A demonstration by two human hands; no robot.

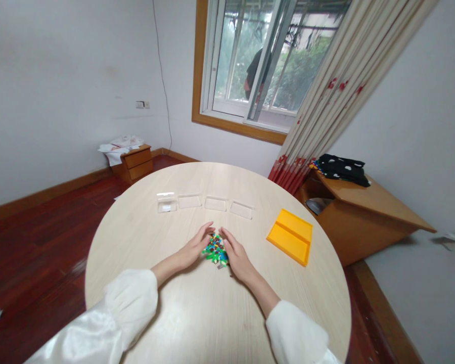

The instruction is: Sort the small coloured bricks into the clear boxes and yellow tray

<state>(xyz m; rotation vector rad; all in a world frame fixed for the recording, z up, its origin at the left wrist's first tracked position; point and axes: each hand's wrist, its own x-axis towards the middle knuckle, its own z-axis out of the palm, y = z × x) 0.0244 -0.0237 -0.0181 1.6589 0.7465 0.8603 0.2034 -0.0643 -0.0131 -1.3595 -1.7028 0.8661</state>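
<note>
Desk: round, pale wood, carries all the small things; both forearms reach over its near part
Curtain: hangs beyond the desk, far right, does not disturb the work
Cabinet: brown wood, past right edge of desk, w/ black spotted cloth on top, also not in the way
Yellow tray: right part of desk, w/ one divider, well apart from both arms, prob. set aside so it does not block them
L hand: half open, fingers bent a bit, at left of the pile, no grip seen
R hand: similar curve, at right side, no grip seen; if it touches pcs, cannot tell
Clear boxes: four in row, beyond the hands, prob. so each is easy to reach
Pile: small multicol. pcs, mid-desk, between both hands, which prob. cup it to keep pcs together; fingers hide some edge
</note>
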